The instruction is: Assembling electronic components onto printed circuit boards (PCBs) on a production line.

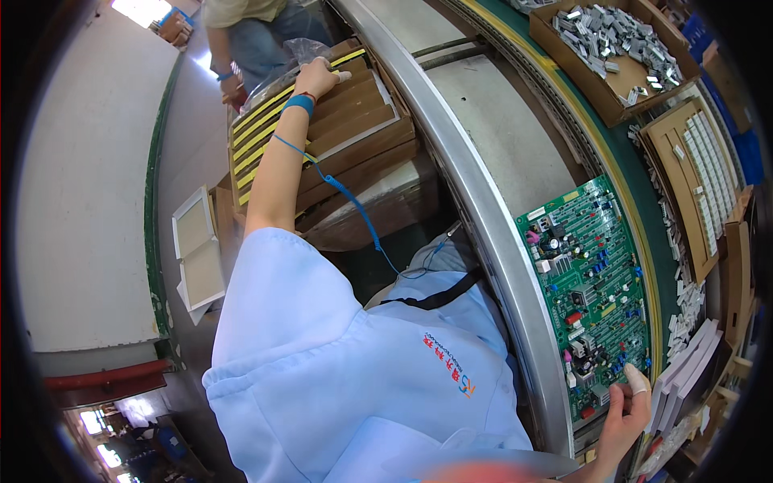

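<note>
My left hand [316, 79] reaches over a cardboard box [354, 121] divided into slots with yellow-edged strips. It touches the upper part of the box; its fingertips are partly hidden, and whether they grip anything is unclear. A blue wrist strap [300, 103] with a coiled blue cord [354, 205] is round that wrist. My right hand [624, 414] is at the lower edge of a green circuit board [592, 298] full of components. Its thumb and a finger in a pale finger cot stand apart, with nothing visible between them. The board lies beside the metal rail.
A curved metal rail [475, 177] runs along the line. Across it stand a carton of small metal parts [620, 44] and a cardboard tray of white pieces [700, 185]. Another person [266, 36] is beyond the slotted box. White-framed panels [197, 241] lean at left.
</note>
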{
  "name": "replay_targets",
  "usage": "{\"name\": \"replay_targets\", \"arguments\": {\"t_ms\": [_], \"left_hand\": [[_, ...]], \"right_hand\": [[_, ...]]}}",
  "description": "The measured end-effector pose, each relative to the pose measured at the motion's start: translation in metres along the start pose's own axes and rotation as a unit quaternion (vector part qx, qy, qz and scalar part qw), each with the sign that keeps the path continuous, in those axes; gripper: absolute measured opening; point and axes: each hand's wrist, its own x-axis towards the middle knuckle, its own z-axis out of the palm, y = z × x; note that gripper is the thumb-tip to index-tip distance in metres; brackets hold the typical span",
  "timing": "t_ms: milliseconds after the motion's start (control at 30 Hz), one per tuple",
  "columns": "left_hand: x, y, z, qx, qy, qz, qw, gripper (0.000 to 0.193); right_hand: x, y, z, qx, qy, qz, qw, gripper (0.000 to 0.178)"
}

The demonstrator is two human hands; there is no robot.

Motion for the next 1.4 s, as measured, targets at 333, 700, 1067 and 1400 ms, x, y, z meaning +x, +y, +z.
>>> {"name": "replay_targets", "arguments": {"t_ms": [333,700,1067,1400], "left_hand": [[0.004,0.020,-0.028,0.058,0.082,0.123,0.987,0.042],[-0.214,0.261,-0.102,-0.586,-0.417,0.282,0.635,0.042],[-0.259,0.301,-0.083,-0.549,-0.540,0.375,0.516,0.052],[0.040,0.083,-0.018,0.029,0.233,0.171,0.957,0.025]], "right_hand": [[0.015,-0.002,-0.004,-0.013,0.019,-0.067,0.997,0.032],[0.057,-0.109,0.028,-0.220,0.123,-0.400,0.881,0.066],[0.057,-0.097,0.039,-0.228,0.096,-0.343,0.906,0.054],[0.041,0.014,-0.016,0.158,0.081,-0.101,0.979,0.066]]}}
